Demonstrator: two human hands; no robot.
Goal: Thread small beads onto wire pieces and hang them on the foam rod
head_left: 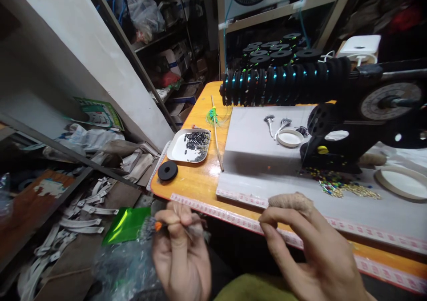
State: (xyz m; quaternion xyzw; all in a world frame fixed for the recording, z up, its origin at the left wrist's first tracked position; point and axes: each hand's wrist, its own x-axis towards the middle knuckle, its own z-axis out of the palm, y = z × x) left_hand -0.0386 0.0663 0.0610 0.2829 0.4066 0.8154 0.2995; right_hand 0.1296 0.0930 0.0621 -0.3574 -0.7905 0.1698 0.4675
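Note:
My left hand (182,252) is closed at the lower middle, its thumb and fingers pinched on something thin that I cannot make out. An orange bit (158,226) shows beside its fingers, near a grey bundle (147,230) and a shiny green sheet (125,225). To the right, over the table's front edge, my right hand (300,243) has its thumb and index fingertips together; whatever they hold, if anything, is too small to tell. A tan wrap covers one finger. The two hands are apart.
An orange table (196,185) carries a white tray (180,147) of black pieces, a black disc (167,171), a stick (216,143) and a grey board (247,136). A black machine with a spool row (283,83) stands right, near scattered beads (333,185). Measuring tape (213,210) lines the edge.

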